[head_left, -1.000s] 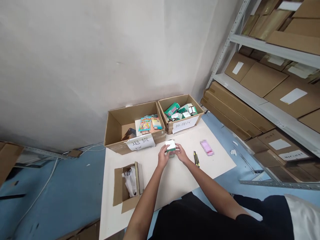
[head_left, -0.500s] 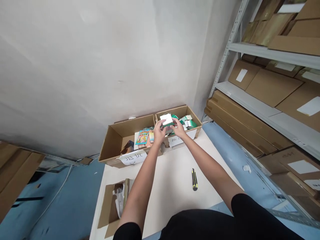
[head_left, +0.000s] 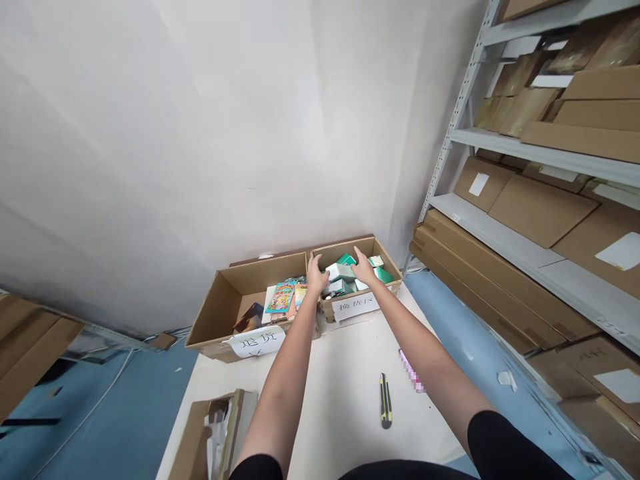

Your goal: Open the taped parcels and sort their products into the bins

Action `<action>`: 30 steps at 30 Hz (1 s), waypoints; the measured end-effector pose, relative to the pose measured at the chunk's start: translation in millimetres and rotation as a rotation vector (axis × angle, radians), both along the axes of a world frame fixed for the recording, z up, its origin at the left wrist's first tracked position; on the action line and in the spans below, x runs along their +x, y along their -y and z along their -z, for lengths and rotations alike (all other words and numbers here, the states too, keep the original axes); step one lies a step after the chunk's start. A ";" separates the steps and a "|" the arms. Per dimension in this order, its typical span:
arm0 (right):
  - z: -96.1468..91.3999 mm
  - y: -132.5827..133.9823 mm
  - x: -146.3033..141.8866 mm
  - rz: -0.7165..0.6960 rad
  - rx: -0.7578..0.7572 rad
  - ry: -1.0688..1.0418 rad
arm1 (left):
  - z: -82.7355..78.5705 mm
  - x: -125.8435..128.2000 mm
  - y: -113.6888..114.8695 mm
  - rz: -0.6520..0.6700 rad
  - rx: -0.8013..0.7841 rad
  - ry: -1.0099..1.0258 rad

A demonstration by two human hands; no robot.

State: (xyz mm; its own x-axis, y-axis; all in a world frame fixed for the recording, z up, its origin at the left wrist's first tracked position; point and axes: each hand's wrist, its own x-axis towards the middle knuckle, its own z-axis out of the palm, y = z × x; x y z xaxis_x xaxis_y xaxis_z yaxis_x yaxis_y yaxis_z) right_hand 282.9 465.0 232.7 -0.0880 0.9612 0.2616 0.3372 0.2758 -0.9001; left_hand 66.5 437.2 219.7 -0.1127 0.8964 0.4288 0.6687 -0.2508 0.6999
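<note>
Both hands are over the right cardboard bin (head_left: pixel 326 311), which holds several small green and white boxes. A white-topped small box (head_left: pixel 341 272) rests on the pile between them. My left hand (head_left: pixel 316 275) is at the bin's left side, fingers spread, its thumb close to that box. On the other side, my right hand (head_left: pixel 363 268) is open too, fingers apart and thumb near the box; whether either thumb touches it I cannot tell. Green boxes (head_left: pixel 383 275) lie right of my right hand. A paper label (head_left: pixel 356 307) with handwriting is on the bin's front.
To the left stands another cardboard bin (head_left: pixel 213 313) with colourful packs (head_left: pixel 281 297). A utility knife (head_left: pixel 385 401) and a pixelated pink item (head_left: pixel 411 371) lie on the white table (head_left: pixel 340 387). An opened carton (head_left: pixel 190 433) sits front left. Shelving (head_left: pixel 545 233) with cartons rises at right.
The small white and green box has gone from being held above the right bin to lying among the others. Both hands have opened and spread apart. The view has tilted up slightly.
</note>
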 end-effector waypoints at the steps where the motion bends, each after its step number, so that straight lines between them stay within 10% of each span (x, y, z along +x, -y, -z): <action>1: 3.1 7.8 -2.7 -0.010 0.025 0.001 | 2.1 -9.5 10.0 -0.033 0.005 0.007; 12: 44.0 167.2 -125.8 -0.298 0.012 -0.030 | 35.1 -136.0 221.6 -0.146 -0.027 0.076; 21: 102.7 349.7 -291.1 -0.529 -0.168 -0.031 | 126.1 -266.9 435.8 -0.234 -0.288 -0.008; 26: 145.4 439.4 -356.5 -0.776 -0.170 0.158 | 180.0 -304.4 505.2 -0.051 -0.530 -0.168; 30: 175.0 471.5 -344.2 -0.760 -0.231 0.509 | 209.3 -314.0 539.0 0.056 -0.667 -0.241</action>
State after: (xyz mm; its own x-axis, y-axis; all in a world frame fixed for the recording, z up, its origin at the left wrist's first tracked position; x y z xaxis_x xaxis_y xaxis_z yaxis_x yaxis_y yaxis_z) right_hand -61.3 -6.5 57.8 -0.7640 0.6223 -0.1705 0.5076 0.4166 -0.7542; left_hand -247.6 -101.9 10.4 -0.0303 0.9780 -0.2064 0.8230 0.1416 0.5502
